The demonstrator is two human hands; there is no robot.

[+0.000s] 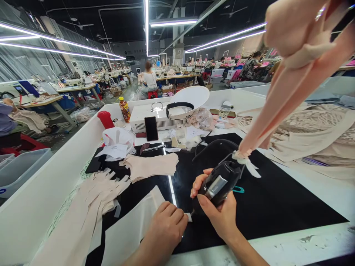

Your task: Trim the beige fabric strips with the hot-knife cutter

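Note:
My right hand (pixel 222 214) is wrapped around a black hand-held tool (pixel 222 183) with a silver plate on its side. The tool tilts with its lower end toward the black mat (pixel 263 207), near a small white tab (pixel 189 217). That tab sticks out from the closed fingers of my left hand (pixel 170 225), which rests low over a sheer white fabric piece (pixel 133 227). A knotted pink fabric strip (pixel 266 114) hangs from above and is tied to the tool's top end. The tool's tip is hard to make out.
Stacked beige fabric pieces (pixel 152 166) and long beige strips (pixel 85 207) lie on the left. A phone (pixel 151 128) leans against a white box (pixel 163 120) at the back. A teal clip (pixel 238 189) lies right of the tool; beige fabric heaps (pixel 310 125) are further right.

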